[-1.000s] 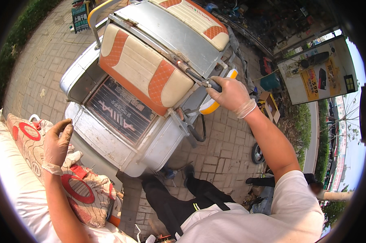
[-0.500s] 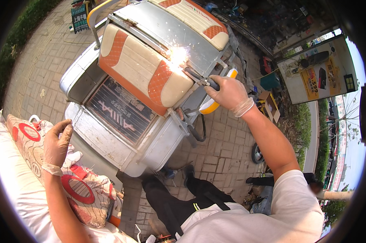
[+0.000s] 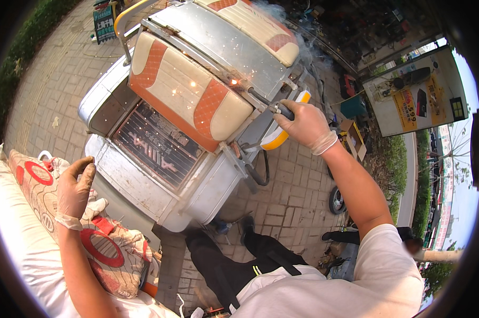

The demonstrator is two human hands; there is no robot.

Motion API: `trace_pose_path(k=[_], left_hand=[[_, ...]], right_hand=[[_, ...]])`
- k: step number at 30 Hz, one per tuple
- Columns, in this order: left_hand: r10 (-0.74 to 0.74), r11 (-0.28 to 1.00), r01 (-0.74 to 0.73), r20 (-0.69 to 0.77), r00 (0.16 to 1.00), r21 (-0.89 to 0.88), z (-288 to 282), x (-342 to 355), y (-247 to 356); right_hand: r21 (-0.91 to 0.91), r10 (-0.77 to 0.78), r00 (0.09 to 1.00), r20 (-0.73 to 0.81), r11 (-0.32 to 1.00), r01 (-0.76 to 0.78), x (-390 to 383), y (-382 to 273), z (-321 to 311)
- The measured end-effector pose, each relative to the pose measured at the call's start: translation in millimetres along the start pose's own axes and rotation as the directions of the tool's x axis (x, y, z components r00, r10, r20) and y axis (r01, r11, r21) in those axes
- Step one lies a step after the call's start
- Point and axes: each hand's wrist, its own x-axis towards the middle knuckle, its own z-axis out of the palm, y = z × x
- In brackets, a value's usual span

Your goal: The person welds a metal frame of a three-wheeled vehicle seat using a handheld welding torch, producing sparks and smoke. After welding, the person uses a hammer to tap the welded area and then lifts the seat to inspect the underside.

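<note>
My right hand, in a thin pale glove, is closed on the black handle of a welding tool. Its front end reaches a rusty metal rail behind the cream-and-orange seat back, where glowing bits and scattered sparks show. My gloved left hand is held at the left beside a red-patterned cloth cushion, fingers curled toward the thumb; whatever they may hold is hidden. The silver vehicle body has a dark floor mat. A second seat back stands beyond.
A yellow handrail and folded sign are at upper left. Right are a white board, cardboard box, loose wheel and cluttered shop front. A dark-trousered person is low at right; paving surrounds the vehicle.
A bright flash at the rail has shrunk to glowing spots, with sparks spread across the seat and mat. Bluish smoke now drifts at upper right. My hands are in nearly the same places.
</note>
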Motion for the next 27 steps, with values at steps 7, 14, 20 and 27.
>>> trace_pose_path(k=[7,14,20,27], left_hand=[[0.019,1.0,-0.019,0.001,1.0,0.018,0.3,0.7,0.8],[0.029,0.999,-0.029,-0.006,1.0,0.024,0.7,0.2,1.9],[0.009,1.0,-0.008,-0.013,1.0,0.021,0.8,-0.8,3.0],[0.025,1.0,-0.025,-0.008,1.0,-0.007,0.9,1.4,-2.7]], right_hand=[[0.024,-0.094,0.994,-0.047,0.995,0.095,4.2,-4.2,10.6],[0.004,-0.068,0.997,-0.035,0.998,0.068,7.4,-7.0,12.1],[0.017,-0.059,0.998,-0.01,0.998,0.059,7.9,-9.4,9.4],[-0.011,-0.05,0.999,0.013,0.999,0.05,5.7,-9.0,7.6]])
